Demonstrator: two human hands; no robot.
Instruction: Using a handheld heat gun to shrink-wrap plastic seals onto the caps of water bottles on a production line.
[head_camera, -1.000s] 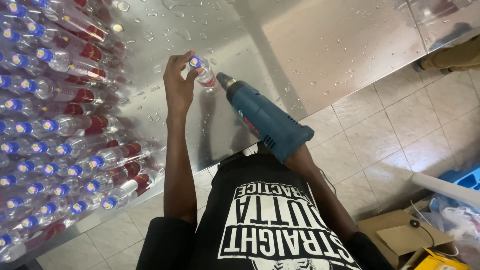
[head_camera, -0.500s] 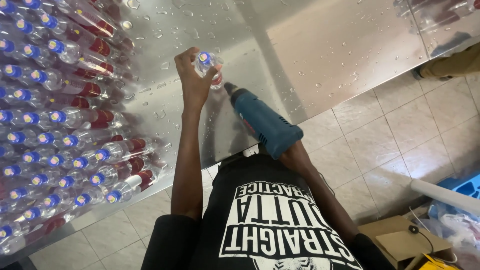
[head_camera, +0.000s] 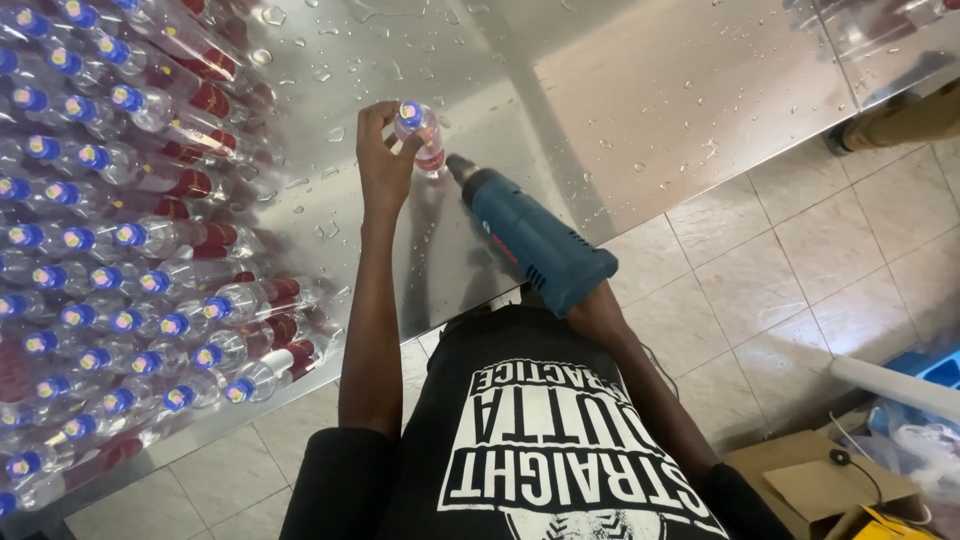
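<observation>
Bottle (head_camera: 422, 132), clear with blue cap and red label, stands in my closed left hand (head_camera: 383, 160); my right hand (head_camera: 597, 312) grips the blue heat gun (head_camera: 525, 238) at its 5 o'clock.

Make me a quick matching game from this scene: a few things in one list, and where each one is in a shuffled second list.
Things:
1. bottle
2. heat gun
3. cardboard box
4. stacked bottles

Places:
A. on the tiled floor, lower right
B. in the left hand, on the wet steel table
C. massed at the table's left
D. in the right hand, nozzle at the bottle

Pairs: 1-B, 2-D, 3-A, 4-C
</observation>
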